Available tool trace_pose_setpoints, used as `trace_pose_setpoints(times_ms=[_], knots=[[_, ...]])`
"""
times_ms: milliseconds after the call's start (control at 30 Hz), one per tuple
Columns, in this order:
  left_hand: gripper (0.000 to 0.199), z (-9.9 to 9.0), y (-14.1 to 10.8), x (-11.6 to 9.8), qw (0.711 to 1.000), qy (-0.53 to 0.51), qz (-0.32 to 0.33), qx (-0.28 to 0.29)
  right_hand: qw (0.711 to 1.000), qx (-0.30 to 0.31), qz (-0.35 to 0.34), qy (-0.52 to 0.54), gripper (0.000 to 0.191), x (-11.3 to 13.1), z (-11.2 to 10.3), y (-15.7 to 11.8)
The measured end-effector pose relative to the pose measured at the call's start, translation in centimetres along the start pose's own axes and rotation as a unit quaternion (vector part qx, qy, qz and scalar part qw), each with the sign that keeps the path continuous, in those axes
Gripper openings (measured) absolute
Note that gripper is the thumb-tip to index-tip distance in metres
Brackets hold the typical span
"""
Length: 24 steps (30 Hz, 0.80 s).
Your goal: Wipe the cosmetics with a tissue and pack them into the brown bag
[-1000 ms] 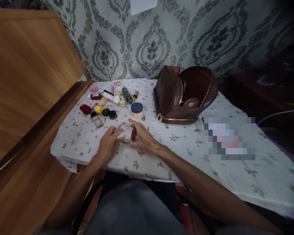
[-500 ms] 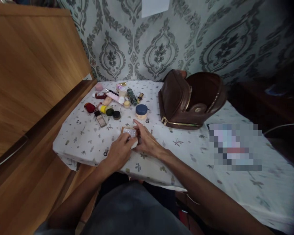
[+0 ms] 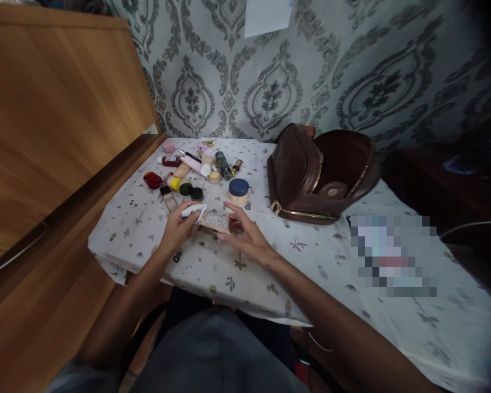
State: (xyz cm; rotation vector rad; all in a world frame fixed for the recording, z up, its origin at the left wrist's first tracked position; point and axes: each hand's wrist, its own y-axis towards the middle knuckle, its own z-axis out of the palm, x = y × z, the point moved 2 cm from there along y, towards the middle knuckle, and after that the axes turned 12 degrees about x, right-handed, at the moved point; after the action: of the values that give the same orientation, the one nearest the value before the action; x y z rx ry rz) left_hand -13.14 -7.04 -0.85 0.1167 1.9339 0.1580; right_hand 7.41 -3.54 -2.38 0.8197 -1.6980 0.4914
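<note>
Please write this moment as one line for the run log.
left hand: holds white cloth-like piece | right hand: holds glittery case | beyond: blue-lidded jar | right: open brown bag

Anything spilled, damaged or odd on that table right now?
I see no spill or damage. One odd thing: the patch on the right of the table is pixelated, hiding what lies there. The brown bag gapes unzipped, and small cosmetics lie jumbled at the back left. The glittery box in the right hand shows nothing amiss.
</note>
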Motion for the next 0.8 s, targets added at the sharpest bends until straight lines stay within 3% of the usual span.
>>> trace_pose_setpoints(times_ms=[100,300,600,800], knots=[[0.028,-0.1,-0.6,-1.5,0.998,-0.040,0.017,-0.034,0.991,0.014,-0.006,0.131,0.053,0.7,0.1,0.3],[0.029,0.8,-0.8,-2.7,0.999,-0.011,0.039,0.002,0.946,0.027,0.054,0.317,0.060,-0.2,0.7,1.0],[0.027,3.0,-1.5,-3.5,0.973,0.182,0.130,0.051,0.952,0.037,0.083,0.292,0.044,-0.7,0.7,0.8],[0.027,2.8,-0.2,-2.1,0.951,0.288,0.104,0.034,0.965,0.088,0.092,0.231,0.037,-1.7,0.8,0.8]])
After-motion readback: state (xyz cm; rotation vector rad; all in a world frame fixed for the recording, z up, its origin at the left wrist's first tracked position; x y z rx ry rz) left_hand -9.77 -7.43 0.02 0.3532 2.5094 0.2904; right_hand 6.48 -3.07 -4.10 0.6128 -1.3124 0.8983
